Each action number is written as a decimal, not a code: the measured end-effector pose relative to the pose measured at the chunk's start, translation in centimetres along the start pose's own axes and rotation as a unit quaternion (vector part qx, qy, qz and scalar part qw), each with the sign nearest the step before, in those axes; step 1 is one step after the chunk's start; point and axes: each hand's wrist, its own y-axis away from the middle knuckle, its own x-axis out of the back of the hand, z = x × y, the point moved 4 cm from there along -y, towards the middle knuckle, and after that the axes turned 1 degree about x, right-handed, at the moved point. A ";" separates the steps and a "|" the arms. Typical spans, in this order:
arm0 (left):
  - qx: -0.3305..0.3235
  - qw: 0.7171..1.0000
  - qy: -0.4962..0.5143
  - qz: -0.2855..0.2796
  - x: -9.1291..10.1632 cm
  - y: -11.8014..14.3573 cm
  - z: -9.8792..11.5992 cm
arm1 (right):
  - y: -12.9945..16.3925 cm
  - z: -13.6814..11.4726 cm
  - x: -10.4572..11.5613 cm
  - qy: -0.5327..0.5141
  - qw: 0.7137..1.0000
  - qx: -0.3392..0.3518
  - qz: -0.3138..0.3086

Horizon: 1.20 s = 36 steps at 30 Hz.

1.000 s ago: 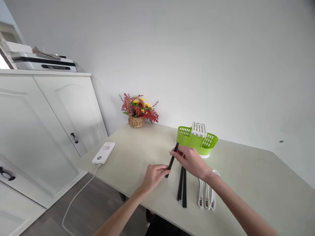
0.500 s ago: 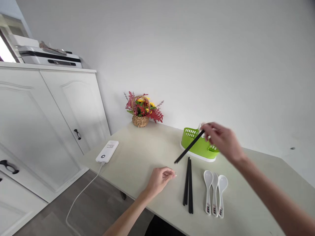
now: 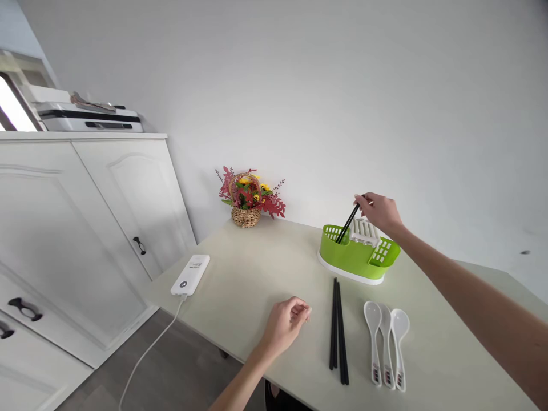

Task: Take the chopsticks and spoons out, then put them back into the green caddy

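Right hand point(image 3: 380, 211): since half a second ago it has moved from in front of the green cutlery caddy point(image 3: 357, 256) to above it; fingers clamped on the top end of one black chopstick point(image 3: 347, 224), which has swung from a low slant over the counter to a steep tilt, its lower tip now inside the caddy's left compartment. Left hand point(image 3: 286, 323): unchanged, resting on the counter point(image 3: 257, 268) near its front edge, fingers loosely curled together and holding nothing. Loose black chopsticks point(image 3: 338, 331): lying side by side on the counter just right of the left hand, pointing toward the caddy, as before. Three white spoons point(image 3: 387, 341): lying side by side just right of the loose chopsticks, bowls toward the caddy, unmoved. Caddy: green slotted body on a white base, with a white slotted insert point(image 3: 365, 230) in the middle, standing toward the back of the counter. Counter: pale beige, matte. White power bank point(image 3: 190, 274): at the counter's left edge, a white cable point(image 3: 145, 354) hanging from it toward the grey floor. Wicker basket of red and yellow flowers point(image 3: 248, 198): at the back corner against the plain white wall. White cabinet point(image 3: 85, 228): left of the counter, dark door handles, a printer point(image 3: 85, 117) on top.
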 end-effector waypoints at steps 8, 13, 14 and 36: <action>0.003 1.000 -0.009 0.012 0.0 -0.1 0.0 | -3.0 3.2 -5.3 0.072 0.992 -0.046 -0.096; 0.010 1.000 -0.026 0.005 0.0 -0.4 0.2 | -2.1 4.7 -6.1 0.126 0.985 -0.037 -0.113; 0.008 1.000 -0.028 0.003 0.0 -0.5 0.2 | -1.6 4.8 -6.2 0.136 0.983 -0.033 -0.117; -0.010 1.000 -0.024 0.009 0.1 -0.8 0.6 | 8.2 -1.5 -0.2 0.169 0.970 0.093 -0.149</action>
